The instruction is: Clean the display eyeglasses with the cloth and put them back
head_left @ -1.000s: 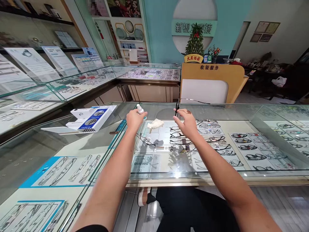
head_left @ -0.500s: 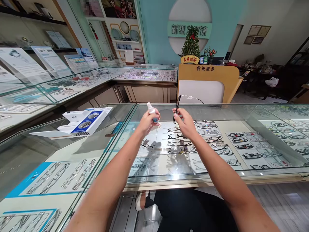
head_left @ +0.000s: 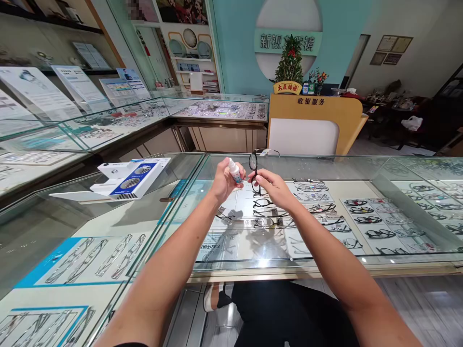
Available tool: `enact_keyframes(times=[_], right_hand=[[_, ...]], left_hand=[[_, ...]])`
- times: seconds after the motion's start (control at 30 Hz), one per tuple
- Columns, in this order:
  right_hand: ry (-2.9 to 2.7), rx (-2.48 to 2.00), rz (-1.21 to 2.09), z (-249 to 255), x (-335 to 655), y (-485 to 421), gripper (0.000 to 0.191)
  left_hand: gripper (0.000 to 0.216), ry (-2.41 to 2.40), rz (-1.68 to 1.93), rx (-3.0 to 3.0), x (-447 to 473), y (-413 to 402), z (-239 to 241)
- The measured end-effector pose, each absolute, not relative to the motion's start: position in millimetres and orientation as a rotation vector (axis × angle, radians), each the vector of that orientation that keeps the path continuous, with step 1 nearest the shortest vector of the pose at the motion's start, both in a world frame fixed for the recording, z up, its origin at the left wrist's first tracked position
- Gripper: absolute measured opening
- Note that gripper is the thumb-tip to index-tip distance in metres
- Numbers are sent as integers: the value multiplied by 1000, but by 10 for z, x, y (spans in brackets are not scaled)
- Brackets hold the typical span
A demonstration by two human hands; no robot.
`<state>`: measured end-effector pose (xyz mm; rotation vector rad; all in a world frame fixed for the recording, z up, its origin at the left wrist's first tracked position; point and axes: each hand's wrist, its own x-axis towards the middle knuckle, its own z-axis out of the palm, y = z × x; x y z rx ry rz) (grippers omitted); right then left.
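My left hand (head_left: 223, 182) is closed round a small white spray bottle (head_left: 235, 171), its nozzle tipped toward the right. My right hand (head_left: 272, 187) pinches a pair of black-framed glasses (head_left: 255, 166) by the frame, lenses facing the bottle, temples trailing away behind. Both hands hover close together above the glass counter (head_left: 325, 166). A pair of glasses (head_left: 223, 214) lies on the glass just under my left wrist. The white cloth is hidden behind my hands.
Rows of spectacle frames (head_left: 369, 219) fill the case under the glass. A white and blue box (head_left: 125, 178) sits on the left counter. More display cases (head_left: 220, 111) and a yellow cashier desk (head_left: 314, 123) with a potted plant (head_left: 289, 65) stand beyond.
My left hand lifted the spray bottle off the counter and brought it rightward up to the glasses. My right hand turned the glasses so the lenses face the bottle.
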<state>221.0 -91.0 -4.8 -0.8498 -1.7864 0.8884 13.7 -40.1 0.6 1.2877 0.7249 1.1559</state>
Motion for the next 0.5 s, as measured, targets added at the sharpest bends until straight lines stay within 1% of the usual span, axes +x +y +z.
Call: enact_keyframes(times=[0.1, 0.17, 0.3, 0.5], right_hand=[[-1791, -840, 926, -53, 2201, -915, 46], [-1807, -833, 936, -53, 2192, -926, 45], [-1843, -823, 942, -46, 2174, -953, 44], [-1787, -777, 968, -27, 2174, -941, 51]], left_hand=[[65, 842, 1249, 1429, 181, -378, -72], [60, 872, 1277, 1492, 196, -372, -110], [56, 908, 1293, 1506, 185, -369, -136], [55, 843, 1261, 1533, 153, -364, -139]])
